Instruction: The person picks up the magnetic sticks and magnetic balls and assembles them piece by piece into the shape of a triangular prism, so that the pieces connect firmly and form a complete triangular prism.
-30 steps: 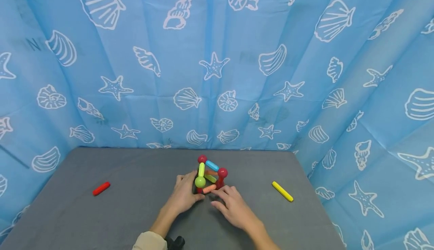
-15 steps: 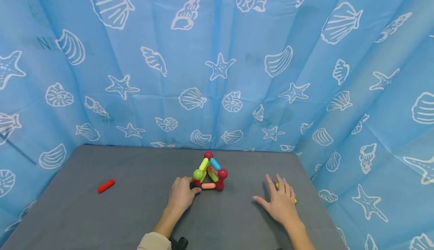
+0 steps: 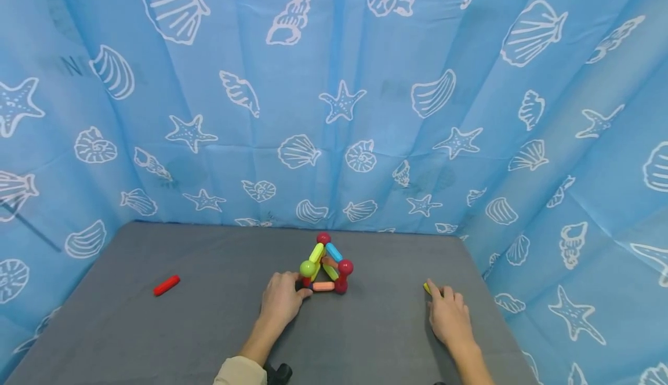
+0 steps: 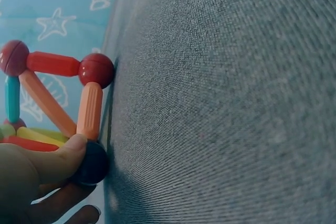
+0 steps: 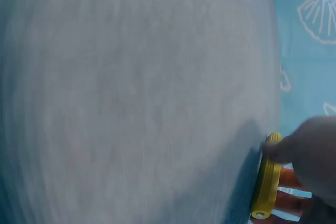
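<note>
A small frame of coloured rods and balls stands upright on the grey table. My left hand is at its lower left corner, thumb and fingers pinching the dark blue ball. From that ball an orange rod runs to a dark red ball; a green ball sits just above my fingers. Well to the right, my right hand grips a yellow rod between thumb and fingers, close over the cloth. In the head view most of that rod is hidden behind the hand.
A loose red rod lies on the left part of the table. Behind and to the right hangs a blue curtain with white shell prints, meeting the table's far edge.
My right hand has left the frame, moved right and closed its fingers on the yellow rod. My left hand stays at the frame's lower left corner. The head view has shifted slightly.
</note>
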Motion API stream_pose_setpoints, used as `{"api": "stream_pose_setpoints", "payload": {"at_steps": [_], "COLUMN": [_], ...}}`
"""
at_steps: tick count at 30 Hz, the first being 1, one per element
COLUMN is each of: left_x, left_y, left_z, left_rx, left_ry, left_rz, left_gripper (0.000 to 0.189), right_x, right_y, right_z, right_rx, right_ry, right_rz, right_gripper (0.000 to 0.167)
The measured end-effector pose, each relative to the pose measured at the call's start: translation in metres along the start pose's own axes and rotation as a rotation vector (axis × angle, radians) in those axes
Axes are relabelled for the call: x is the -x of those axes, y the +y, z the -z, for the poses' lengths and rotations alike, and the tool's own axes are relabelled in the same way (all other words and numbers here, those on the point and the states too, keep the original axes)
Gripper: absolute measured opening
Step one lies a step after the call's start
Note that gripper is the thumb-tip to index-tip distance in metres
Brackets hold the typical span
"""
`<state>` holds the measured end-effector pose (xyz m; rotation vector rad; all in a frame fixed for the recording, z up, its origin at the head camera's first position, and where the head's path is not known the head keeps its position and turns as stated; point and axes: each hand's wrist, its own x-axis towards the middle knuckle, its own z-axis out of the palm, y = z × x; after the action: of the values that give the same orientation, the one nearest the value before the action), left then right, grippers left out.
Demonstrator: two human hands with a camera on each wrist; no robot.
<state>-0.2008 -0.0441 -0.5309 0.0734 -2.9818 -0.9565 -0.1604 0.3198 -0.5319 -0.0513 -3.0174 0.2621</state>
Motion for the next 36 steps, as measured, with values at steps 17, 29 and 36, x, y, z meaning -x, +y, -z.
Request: {"api": "stream_pose_setpoints", "payload": {"at_steps": [17, 29, 36], "left_x": [0.0, 0.0, -0.001], "left_y": [0.004, 0.004, 0.001], "left_z": [0.0, 0.0, 0.001], "left_rx": [-0.015, -0.04, -0.038], "left_ry": [0.013, 0.022, 0.022], "left_rz": [0.019, 0.002, -0.024], "left_gripper": [0.038, 0.037, 0.036], "right_x": [-0.04, -0.044, -0.043], "right_y": [-0.135, -0.189, -0.189], "right_z": [0.052, 0.029, 0.002], "right_rx": [-0.592, -0.652, -0.412], "right_ry": [0.273, 0.209, 0.311], "right_rz": [0.315, 0.473, 0.546], "right_gripper": [0.041, 0.026, 0.023]}}
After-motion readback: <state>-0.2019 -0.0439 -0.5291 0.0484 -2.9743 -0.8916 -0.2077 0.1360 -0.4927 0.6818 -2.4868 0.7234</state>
